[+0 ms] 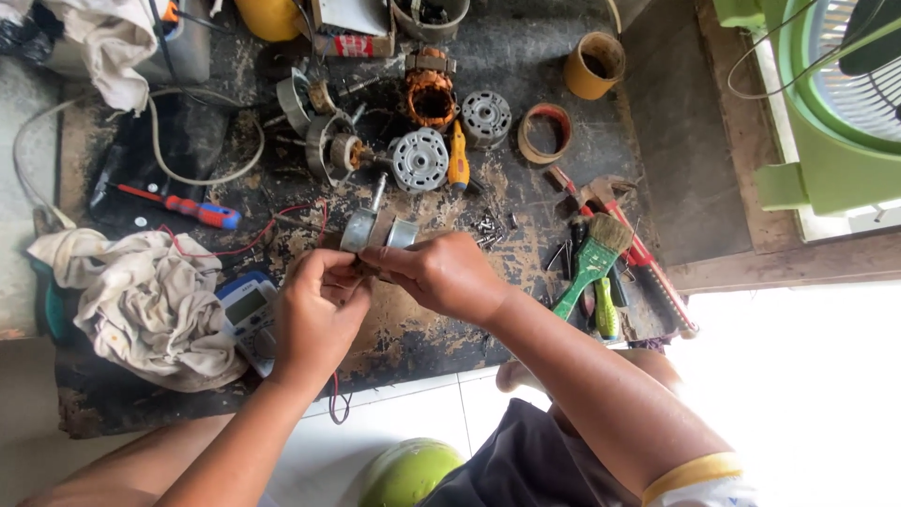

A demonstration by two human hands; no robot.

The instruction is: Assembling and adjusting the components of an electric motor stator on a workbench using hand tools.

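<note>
Left hand point(317, 305) and right hand point(441, 275) pinch a small metal bracket point(361, 228) between closed fingertips, steadying it above the worn board point(422, 329).

Fingers point(361, 268) hide the metal part's point(359, 228) lower end; multimeter point(246, 314) half-covered by left hand point(317, 314).

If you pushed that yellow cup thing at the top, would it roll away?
Probably not: the yellow cup stands upright on its flat base, open end up, so it would likely slide. It looks light, so a hard shove might tip it; on its round side it could roll.
</note>
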